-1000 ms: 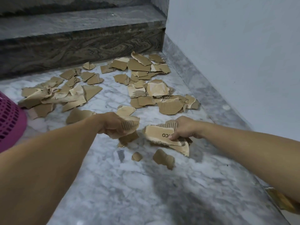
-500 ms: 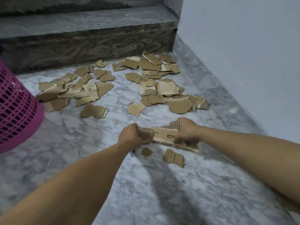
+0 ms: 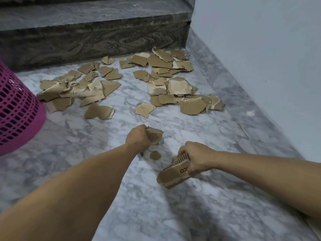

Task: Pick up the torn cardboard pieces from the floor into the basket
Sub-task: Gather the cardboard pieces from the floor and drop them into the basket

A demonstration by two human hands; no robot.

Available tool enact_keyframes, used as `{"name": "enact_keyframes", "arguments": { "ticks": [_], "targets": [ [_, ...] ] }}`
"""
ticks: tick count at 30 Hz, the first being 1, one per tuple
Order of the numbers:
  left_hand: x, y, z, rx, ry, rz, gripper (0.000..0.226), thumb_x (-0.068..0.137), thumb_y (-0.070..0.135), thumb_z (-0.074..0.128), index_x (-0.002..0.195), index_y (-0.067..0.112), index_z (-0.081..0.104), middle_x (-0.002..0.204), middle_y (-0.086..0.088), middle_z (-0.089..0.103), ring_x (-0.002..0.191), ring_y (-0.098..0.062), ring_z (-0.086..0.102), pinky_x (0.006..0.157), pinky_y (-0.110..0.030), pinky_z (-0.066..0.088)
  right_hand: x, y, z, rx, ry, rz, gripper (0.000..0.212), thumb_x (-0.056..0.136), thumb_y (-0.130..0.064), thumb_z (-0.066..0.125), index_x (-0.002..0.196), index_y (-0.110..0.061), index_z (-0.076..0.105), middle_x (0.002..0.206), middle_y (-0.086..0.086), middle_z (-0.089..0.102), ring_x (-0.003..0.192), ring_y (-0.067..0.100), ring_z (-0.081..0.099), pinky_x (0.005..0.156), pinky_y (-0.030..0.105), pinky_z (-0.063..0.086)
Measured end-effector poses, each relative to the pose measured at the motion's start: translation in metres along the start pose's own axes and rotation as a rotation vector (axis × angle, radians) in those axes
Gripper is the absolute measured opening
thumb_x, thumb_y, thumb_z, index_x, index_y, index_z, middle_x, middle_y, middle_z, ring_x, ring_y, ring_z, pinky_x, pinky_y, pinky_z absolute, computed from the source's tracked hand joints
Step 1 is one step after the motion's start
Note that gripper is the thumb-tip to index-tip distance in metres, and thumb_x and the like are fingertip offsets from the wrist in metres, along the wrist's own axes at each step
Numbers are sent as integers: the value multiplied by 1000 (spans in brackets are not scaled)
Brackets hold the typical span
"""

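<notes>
left hand (image 3: 139, 138): your fingers are curled round a small wad of corrugated scraps (image 3: 153, 135), held just above the floor.
right hand (image 3: 194, 158): closed tight on a stack of printed pieces (image 3: 173, 173), which stick out toward you and tilt downward.
small scrap (image 3: 155, 155): it lies on the marble floor (image 3: 173, 214) between your two hands, not yet picked up.
risk, dropped layers: the stack in your right hand looks loosely fanned at its lower end; if you swing it fast toward the basket, i judge a bottom piece could slide out.
risk, reach: the pink basket (image 3: 19, 108) sits well apart at the far left, so your right hand has to cross over your left arm, or you pass the load across; either could shed bits.
risk, missed bits: that small scrap is easy to overlook near your wrist shadow.
cardboard look: brown, ragged-edged, with ribbed fluting exposed where the top layer has peeled; some show pale patches and black lettering.
remaining piles: the left pile (image 3: 73, 89) lies just beside the basket, the right pile (image 3: 173, 84) near the step (image 3: 86, 40) and wall (image 3: 260, 49); most of the job is still ahead.
</notes>
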State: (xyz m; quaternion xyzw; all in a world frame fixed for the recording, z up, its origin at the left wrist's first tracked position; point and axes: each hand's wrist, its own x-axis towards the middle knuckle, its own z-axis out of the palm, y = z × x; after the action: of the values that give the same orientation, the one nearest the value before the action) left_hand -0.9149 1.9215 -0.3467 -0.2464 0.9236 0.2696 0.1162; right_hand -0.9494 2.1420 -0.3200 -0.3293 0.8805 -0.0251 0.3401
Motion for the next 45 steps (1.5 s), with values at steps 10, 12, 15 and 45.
{"name": "enact_keyframes", "arguments": {
  "ticks": [10, 12, 15, 45],
  "targets": [
    [-4, 10, -20, 29, -165, 10, 27, 78, 22, 74, 98, 6, 67, 84, -6, 61, 88, -25, 64, 66, -26, 46, 6, -9, -6, 3, -23, 9, 50, 66, -18, 80, 108, -30, 57, 98, -6, 58, 92, 18, 57, 72, 31, 52],
    [-6, 12, -30, 9, -218, 17, 32, 77, 25, 76, 100, 4, 67, 86, -6, 60, 82, -21, 59, 60, -24, 41, 7, -13, -7, -16, -57, 20, 52, 64, -15, 81, 110, -29, 60, 96, -6, 58, 90, 17, 57, 71, 30, 50],
    [-12, 12, -38, 20, -312, 36, 33, 77, 16, 75, 105, 1, 67, 93, -10, 63, 84, -23, 59, 58, -23, 42, 10, -15, -8, -23, -95, 31, 32, 61, -13, 82, 85, -26, 65, 92, -1, 65, 87, 21, 63, 68, 31, 53],
    [42, 22, -76, 5, -41, 41, 40, 71, 19, 83, 106, 9, 66, 96, -12, 67, 86, -27, 65, 65, -28, 51, 60, 71, -130, 228, 390, 442, 57, 75, -24, 82, 122, -6, 54, 116, 13, 63, 103, 29, 60, 85, 32, 52]
  ]
}}
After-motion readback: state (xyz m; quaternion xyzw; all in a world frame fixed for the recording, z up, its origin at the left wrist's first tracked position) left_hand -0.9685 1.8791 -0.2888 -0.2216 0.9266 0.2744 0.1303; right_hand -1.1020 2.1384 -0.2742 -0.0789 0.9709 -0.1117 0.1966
